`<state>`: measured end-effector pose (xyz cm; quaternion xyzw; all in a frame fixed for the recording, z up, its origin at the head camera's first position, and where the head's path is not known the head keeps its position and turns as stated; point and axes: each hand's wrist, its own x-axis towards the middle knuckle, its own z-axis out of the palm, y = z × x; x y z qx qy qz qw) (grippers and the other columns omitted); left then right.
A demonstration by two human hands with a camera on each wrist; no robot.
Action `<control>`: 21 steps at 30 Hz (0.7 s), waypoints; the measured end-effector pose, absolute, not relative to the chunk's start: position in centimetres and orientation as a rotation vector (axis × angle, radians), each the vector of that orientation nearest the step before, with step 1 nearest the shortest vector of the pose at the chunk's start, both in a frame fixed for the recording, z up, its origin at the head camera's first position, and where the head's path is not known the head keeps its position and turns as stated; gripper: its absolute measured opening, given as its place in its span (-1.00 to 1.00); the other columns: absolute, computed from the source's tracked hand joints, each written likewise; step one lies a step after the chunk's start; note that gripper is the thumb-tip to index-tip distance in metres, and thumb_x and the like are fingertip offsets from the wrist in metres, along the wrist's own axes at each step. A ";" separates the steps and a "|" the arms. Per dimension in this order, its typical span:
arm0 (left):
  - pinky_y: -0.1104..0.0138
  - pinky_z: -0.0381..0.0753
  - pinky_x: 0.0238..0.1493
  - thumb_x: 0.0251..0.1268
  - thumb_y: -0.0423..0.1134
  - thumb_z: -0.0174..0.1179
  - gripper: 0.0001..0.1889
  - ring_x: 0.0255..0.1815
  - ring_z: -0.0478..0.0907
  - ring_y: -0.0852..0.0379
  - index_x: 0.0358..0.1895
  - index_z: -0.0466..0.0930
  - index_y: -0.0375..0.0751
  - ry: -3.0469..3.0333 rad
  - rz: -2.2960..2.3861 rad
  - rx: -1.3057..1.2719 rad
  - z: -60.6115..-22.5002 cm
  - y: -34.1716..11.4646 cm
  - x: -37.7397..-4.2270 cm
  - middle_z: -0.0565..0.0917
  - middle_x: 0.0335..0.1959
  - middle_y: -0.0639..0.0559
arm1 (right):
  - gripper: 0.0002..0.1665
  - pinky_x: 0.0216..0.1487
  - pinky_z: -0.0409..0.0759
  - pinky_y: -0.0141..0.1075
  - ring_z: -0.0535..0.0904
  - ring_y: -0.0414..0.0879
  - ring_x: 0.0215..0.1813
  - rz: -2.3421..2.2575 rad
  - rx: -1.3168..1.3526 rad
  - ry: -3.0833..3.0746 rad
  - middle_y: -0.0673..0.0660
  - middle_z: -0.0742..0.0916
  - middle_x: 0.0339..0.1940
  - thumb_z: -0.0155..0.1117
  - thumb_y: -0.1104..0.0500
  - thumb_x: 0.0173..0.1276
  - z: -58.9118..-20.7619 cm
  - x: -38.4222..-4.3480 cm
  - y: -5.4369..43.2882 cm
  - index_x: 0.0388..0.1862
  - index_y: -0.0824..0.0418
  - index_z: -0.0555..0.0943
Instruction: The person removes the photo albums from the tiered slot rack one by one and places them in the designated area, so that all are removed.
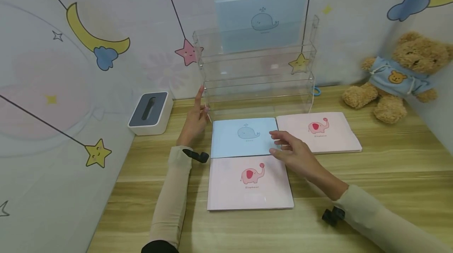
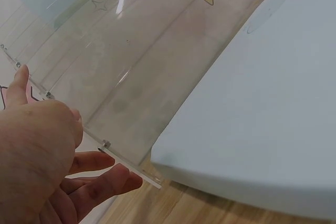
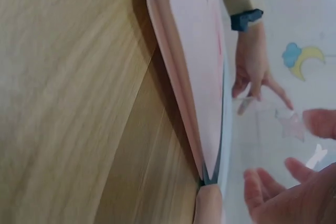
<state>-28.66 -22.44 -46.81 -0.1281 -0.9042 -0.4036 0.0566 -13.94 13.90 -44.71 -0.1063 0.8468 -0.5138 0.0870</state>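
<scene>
My left hand [image 1: 196,121] is at the left side of a clear tiered display rack [image 1: 260,88], its fingers [image 2: 100,187] touching the side panel's edge and one finger pointing up along it. A blue whale book [image 1: 261,21] stands in the rack's top tier. My right hand [image 1: 295,153] hovers with loosely bent fingers, holding nothing, over the right end of another blue whale book [image 1: 230,137] lying before the rack. Nearer to me, a pink elephant book [image 1: 226,190] lies against that one. A second pink elephant book [image 1: 336,137] lies to the right.
A white box with a dark grey top [image 1: 150,113] stands at the left table edge. On the right, a teddy bear [image 1: 400,76] in a blue top sits against the wall. A small blue ring [image 1: 316,91] lies by the rack's right end. A patterned backdrop hangs behind.
</scene>
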 end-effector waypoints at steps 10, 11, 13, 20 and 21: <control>0.06 0.67 -0.07 0.75 -0.31 -0.02 -0.10 -0.21 0.63 -0.09 0.74 -0.35 0.57 -2.721 -1.214 -0.428 -46.7 -22.4 -28.6 0.68 -0.05 -0.26 | -0.12 0.58 0.43 0.24 0.43 0.22 0.63 -1.544 -0.549 2.620 0.22 0.49 0.63 0.39 -0.02 0.55 -43.2 -15.9 15.1 0.72 0.08 0.25; 0.06 0.67 -0.09 0.75 -0.33 -0.02 -0.10 -0.22 0.63 -0.10 0.75 -0.34 0.55 -2.714 -1.216 -0.436 -46.7 -22.4 -28.6 0.69 -0.06 -0.27 | -0.11 0.59 0.42 0.24 0.41 0.22 0.64 -1.542 -0.556 2.629 0.22 0.47 0.65 0.39 -0.02 0.55 -42.8 -16.2 15.2 0.73 0.08 0.23; 0.07 0.66 -0.10 0.74 -0.34 -0.01 -0.10 -0.22 0.63 -0.10 0.75 -0.33 0.53 -2.704 -1.227 -0.444 -46.6 -22.4 -28.5 0.69 -0.07 -0.28 | -0.10 0.60 0.39 0.24 0.38 0.22 0.66 -1.552 -0.572 2.645 0.21 0.45 0.67 0.38 -0.01 0.57 -42.0 -16.9 15.4 0.73 0.10 0.21; 0.12 0.65 -0.11 0.75 -0.33 -0.01 -0.10 -0.22 0.63 -0.06 0.75 -0.33 0.57 -2.718 -1.232 -0.423 -46.6 -22.4 -28.5 0.68 -0.04 -0.26 | -0.13 0.64 0.31 0.22 0.33 0.18 0.69 -1.624 -0.617 2.698 0.15 0.40 0.71 0.35 0.07 0.59 -38.0 -19.6 16.5 0.75 0.00 0.20; 0.13 0.65 -0.11 0.75 -0.32 -0.02 -0.10 -0.22 0.62 -0.06 0.74 -0.34 0.59 -2.724 -1.230 -0.419 -46.6 -22.3 -28.5 0.68 -0.04 -0.25 | -0.14 0.65 0.29 0.21 0.32 0.17 0.69 -1.643 -0.620 2.696 0.13 0.40 0.71 0.35 0.09 0.59 -37.4 -20.0 16.7 0.75 -0.02 0.21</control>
